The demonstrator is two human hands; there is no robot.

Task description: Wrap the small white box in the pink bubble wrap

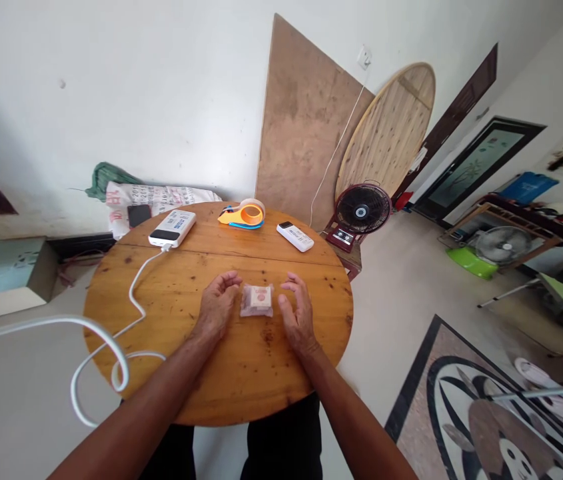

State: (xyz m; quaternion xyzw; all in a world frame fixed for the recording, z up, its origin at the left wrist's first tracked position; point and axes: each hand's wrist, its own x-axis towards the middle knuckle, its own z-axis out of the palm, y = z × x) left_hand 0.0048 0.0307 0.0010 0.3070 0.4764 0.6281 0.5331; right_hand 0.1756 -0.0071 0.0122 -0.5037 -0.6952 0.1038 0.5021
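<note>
A small packet in clear plastic wrap, with a pale box bearing a reddish print inside, lies flat on the round wooden table. On its left side, my left hand rests with curved fingers, close to the wrap but not gripping it. My right hand is on the packet's other side, thumb and fingers apart, with a narrow gap to the wrap. Neither hand holds anything.
Toward the table's far side are a white power bank with a white cable, an orange tape dispenser and a second white device. A dark fan stands beyond the right edge. Boards lean on the wall.
</note>
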